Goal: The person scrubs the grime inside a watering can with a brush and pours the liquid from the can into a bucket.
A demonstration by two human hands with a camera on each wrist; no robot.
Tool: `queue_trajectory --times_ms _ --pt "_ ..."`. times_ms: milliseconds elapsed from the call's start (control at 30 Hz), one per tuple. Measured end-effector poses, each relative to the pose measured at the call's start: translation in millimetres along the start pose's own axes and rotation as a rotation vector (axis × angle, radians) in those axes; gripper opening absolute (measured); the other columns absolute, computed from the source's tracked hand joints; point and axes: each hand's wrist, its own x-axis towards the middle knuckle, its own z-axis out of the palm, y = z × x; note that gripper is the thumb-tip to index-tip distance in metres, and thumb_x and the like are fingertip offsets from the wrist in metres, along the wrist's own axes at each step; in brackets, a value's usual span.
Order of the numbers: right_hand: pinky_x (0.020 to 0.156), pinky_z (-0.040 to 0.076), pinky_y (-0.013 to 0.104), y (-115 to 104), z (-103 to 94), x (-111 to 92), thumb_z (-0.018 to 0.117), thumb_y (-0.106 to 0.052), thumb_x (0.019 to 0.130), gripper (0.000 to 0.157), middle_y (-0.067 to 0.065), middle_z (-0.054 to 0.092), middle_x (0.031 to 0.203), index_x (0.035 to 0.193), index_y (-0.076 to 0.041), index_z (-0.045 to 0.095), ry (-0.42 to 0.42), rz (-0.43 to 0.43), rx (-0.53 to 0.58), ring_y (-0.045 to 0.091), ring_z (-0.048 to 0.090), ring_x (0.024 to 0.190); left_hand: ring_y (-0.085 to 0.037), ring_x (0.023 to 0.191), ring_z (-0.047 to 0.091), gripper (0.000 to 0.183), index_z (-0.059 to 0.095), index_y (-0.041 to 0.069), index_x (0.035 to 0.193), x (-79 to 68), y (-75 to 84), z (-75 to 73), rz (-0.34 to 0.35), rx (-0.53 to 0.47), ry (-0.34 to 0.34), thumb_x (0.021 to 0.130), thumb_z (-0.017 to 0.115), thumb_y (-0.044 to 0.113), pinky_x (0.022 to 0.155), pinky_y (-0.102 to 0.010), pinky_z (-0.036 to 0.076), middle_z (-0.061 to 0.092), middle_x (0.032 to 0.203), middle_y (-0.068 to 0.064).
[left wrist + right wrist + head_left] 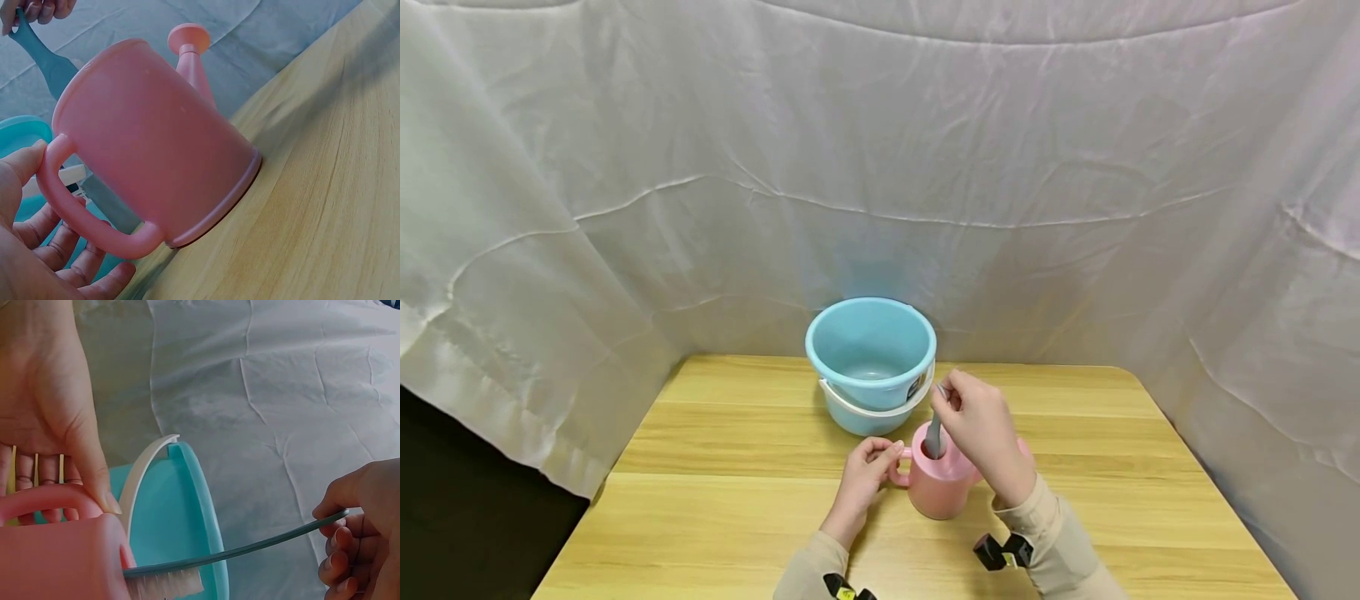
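Yellow wood grain marks the tabletop [700, 517], backed by creased whitish cloth [880, 150]. At near centre, the left hand [860, 481] loosely holds the smooth pink watering can [937, 493] by its handle [94, 232]; the right hand [983, 421], raised above, pinches a slim grey-blue brush [933, 437], its end inside. A round blue bucket [848, 340] stands farther left.

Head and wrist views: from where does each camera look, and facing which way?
Head: on the head, facing forward and down at table, watering can and bucket; left hand and right hand show.
Left wrist: on that wrist, facing watering can; both hands show.
Right wrist: on that wrist, facing brush and bucket; both hands show.
Wrist views share brush and watering can.
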Motion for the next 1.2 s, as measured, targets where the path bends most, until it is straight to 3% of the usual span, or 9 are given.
queue_trajectory --times_ms 900,1200 --pt "0.046 0.03 0.022 18.8 19.8 -17.2 0.068 -0.013 0.083 0.027 -0.007 0.043 0.054 0.063 -0.018 0.051 -0.134 0.081 -0.087 0.006 0.036 0.049 -0.011 0.064 0.05 0.03 0.06 0.003 0.102 3.0 -5.0 0.4 -0.004 -0.005 -0.001 0.09 0.07 0.029 0.065 -0.025 0.043 0.057 0.071 0.003" --pt "0.045 0.03 0.022 25.2 26.2 -23.0 0.07 -0.01 0.078 0.025 -0.004 0.045 0.054 0.063 -0.016 0.051 -0.21 0.117 -0.147 0.009 0.037 0.049 -0.01 0.064 0.051 0.031 0.061 0.003 0.103 1.5 -3.1 0.0 -0.001 -0.004 0.005 0.09 0.07 0.03 0.065 -0.025 0.043 0.057 0.07 0.003"
